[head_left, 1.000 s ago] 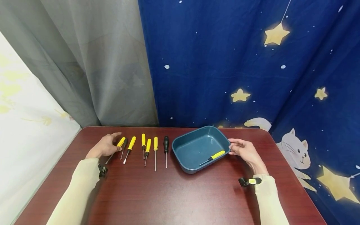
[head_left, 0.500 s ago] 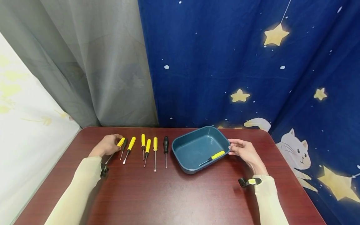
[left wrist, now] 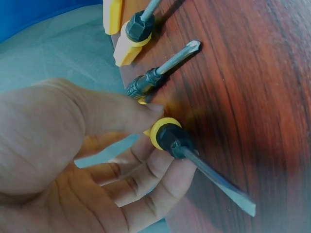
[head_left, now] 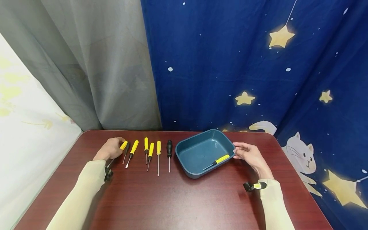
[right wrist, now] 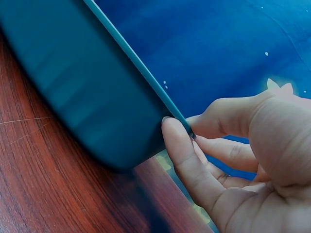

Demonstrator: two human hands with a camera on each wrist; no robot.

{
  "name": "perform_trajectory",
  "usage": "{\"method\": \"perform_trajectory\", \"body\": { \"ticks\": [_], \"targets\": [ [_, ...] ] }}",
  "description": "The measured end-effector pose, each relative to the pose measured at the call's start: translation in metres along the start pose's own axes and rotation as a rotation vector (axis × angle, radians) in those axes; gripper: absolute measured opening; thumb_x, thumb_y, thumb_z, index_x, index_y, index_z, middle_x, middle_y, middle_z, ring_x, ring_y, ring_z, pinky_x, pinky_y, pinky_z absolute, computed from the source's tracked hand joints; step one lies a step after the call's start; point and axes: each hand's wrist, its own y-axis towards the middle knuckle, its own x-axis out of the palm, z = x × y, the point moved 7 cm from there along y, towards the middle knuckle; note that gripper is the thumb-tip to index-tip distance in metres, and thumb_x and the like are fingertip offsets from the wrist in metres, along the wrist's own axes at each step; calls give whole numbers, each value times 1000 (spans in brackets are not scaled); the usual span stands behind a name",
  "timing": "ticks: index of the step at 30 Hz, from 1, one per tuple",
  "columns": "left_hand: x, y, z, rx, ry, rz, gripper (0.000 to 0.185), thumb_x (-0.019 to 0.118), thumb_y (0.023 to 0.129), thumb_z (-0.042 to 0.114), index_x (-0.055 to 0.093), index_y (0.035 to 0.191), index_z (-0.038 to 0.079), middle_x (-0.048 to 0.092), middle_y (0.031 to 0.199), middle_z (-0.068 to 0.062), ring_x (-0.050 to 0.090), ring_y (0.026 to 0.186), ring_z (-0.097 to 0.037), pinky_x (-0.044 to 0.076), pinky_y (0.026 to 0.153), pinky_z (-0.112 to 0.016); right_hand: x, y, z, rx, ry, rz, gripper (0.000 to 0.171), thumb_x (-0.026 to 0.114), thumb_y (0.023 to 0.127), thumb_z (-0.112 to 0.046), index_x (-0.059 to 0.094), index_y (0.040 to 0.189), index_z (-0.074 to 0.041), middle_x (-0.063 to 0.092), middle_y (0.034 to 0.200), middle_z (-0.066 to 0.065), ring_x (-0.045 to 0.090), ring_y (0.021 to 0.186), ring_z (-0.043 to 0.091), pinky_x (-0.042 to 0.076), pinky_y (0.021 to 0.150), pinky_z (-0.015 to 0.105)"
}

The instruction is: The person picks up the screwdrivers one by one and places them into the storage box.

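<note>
At the left end of a row, my left hand (head_left: 110, 149) pinches a yellow-and-black screwdriver (left wrist: 171, 138) by its handle, thumb on one side and fingers curled on the other. Its flat blade points down toward the table in the left wrist view. My right hand (head_left: 249, 155) grips the corner of a blue plastic bin (head_left: 198, 147), thumb outside the rim and fingers at the other side. Inside the bin lies one yellow-handled screwdriver (head_left: 220, 159). Close to the left hand are a black-handled screwdriver (head_left: 126, 148) and another yellow one (head_left: 134, 147).
Several more screwdrivers lie between the left hand and the bin, among them a clear-yellow one (head_left: 158, 148) and a black one (head_left: 169, 148). All rest on a reddish-brown table (head_left: 172, 201). Grey (head_left: 123, 64) and blue starry curtains (head_left: 207, 64) hang behind its far edge.
My left hand has shifted slightly right, and its outstretched fingers have drawn in around the screwdriver's handle. The right hand and the bin have stayed in place.
</note>
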Motion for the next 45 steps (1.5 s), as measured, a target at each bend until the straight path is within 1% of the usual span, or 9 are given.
{"method": "perform_trajectory", "body": {
  "ticks": [9,14,21,27,31,35,38,41,45],
  "targets": [
    [-8,-4,-1,-1,-11,45,60,60,76,-4,53,135,-11,65,115,-30,61,94,-34,53,84,-48,0,0,-1,-9,-6,-12,44,60,97,1,55,141,7,67,108,19,70,83,7,62,81,29],
    [-16,-6,2,32,-19,84,58,60,77,-3,55,134,-10,66,109,-27,60,90,-32,52,80,-45,-1,0,0,-6,-5,-7,43,59,97,2,56,140,7,67,109,22,71,83,8,62,80,29],
    [-22,-8,7,36,-40,97,59,61,80,-2,53,138,-8,65,103,-24,58,82,-30,49,72,-40,0,0,-1,0,1,-5,44,59,98,1,55,141,7,66,111,22,71,83,7,62,80,28],
    [-26,-10,13,42,-54,109,58,62,82,-1,53,139,-7,64,103,-24,58,83,-30,50,72,-40,0,0,-2,20,-13,-1,44,61,99,-2,55,142,6,65,118,27,71,85,9,62,81,29],
    [-27,-12,21,64,-85,125,56,62,82,-1,55,138,-6,65,106,-24,59,85,-30,51,73,-40,0,-1,-1,19,-15,2,43,60,99,-1,55,141,6,64,118,29,71,85,9,62,82,30],
    [-28,-13,28,91,-106,141,55,62,83,-1,55,137,-6,65,103,-23,58,80,-27,49,68,-37,1,-1,1,4,-9,-5,44,59,97,1,56,141,7,65,114,27,71,83,8,62,82,31],
    [-28,-13,33,109,-116,150,53,62,85,0,56,137,-5,65,100,-21,58,77,-25,48,66,-35,2,-1,1,-7,-1,-7,44,60,96,2,56,140,7,66,110,23,70,82,8,62,80,29],
    [-28,-13,39,123,-131,160,51,61,86,0,57,136,-3,66,98,-18,58,76,-24,47,67,-35,1,0,2,-9,2,-7,44,60,96,2,56,140,7,66,106,19,70,82,7,62,79,27],
    [-28,-12,45,151,-146,168,50,61,86,0,58,136,-1,64,95,-15,56,73,-22,45,66,-34,0,0,2,-4,-5,-5,44,61,97,1,56,141,6,66,105,17,70,82,7,62,80,28]
  ]
}}
